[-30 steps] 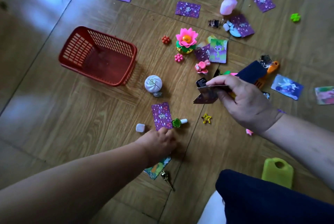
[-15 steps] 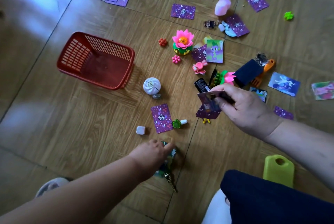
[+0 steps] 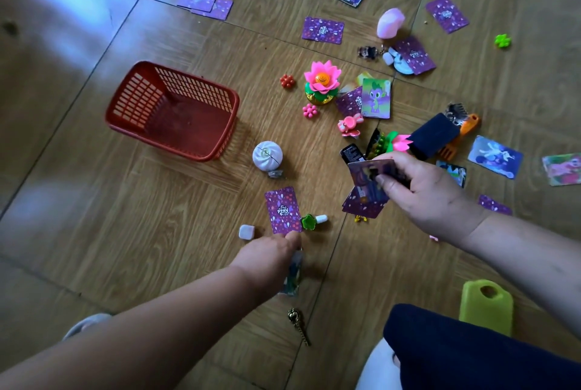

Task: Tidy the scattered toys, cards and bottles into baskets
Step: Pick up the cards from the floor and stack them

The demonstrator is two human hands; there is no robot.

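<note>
Head view: right hand (image 3: 427,191) pinches glossy cards (image 3: 366,174); left hand (image 3: 267,259) pinches one card (image 3: 292,276).

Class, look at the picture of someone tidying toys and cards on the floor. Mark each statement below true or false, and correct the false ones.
1. The red basket is full of cards. False: it holds nothing visible.
2. The right hand holds several cards. True.
3. The pink lotus toy is inside the basket. False: it stands on the floor beside it.
4. The left hand grips a card close to a purple card lying on the floor. True.
</note>
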